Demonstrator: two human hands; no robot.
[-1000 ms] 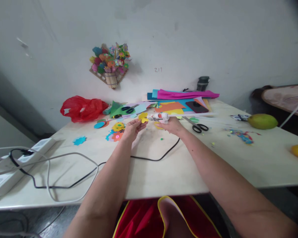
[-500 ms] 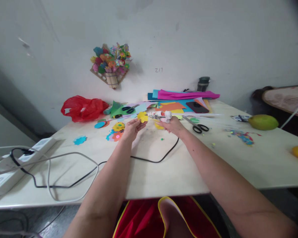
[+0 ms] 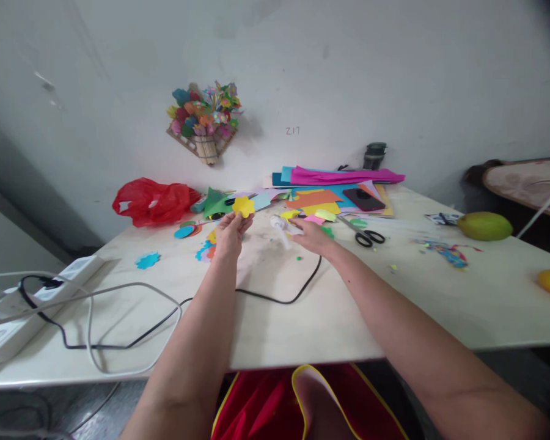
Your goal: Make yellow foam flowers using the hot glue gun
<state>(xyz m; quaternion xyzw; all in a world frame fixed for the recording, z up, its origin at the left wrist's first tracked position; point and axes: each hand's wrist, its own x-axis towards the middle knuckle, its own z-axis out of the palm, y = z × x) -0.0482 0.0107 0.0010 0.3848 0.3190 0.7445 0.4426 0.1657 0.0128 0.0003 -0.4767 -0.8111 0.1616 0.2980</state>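
Note:
Between the fingertips of my left hand (image 3: 231,233) is a yellow paper flower (image 3: 244,206), held up above the table. My right hand (image 3: 310,236) is closed round a white glue gun (image 3: 280,224), which has a clear glue stick hanging from its rear end; its nozzle is hard to make out. A black cord (image 3: 279,300) runs from near that hand across the table. Close to my left hand lie blue flower cutouts (image 3: 205,251), partly hidden by it. Black-handled scissors (image 3: 369,238) rest to the right of my right hand.
Coloured sheets (image 3: 314,199) and a phone (image 3: 363,199) lie at the back. A red plastic bag (image 3: 153,201) sits back left, with a power strip (image 3: 41,299) and loose cables at left. A green mango (image 3: 484,226) lies at right.
My left hand has moved left and slightly up with the yellow flower, away from the glue gun. My right hand has turned the glue gun so its rear end faces me, lower than before.

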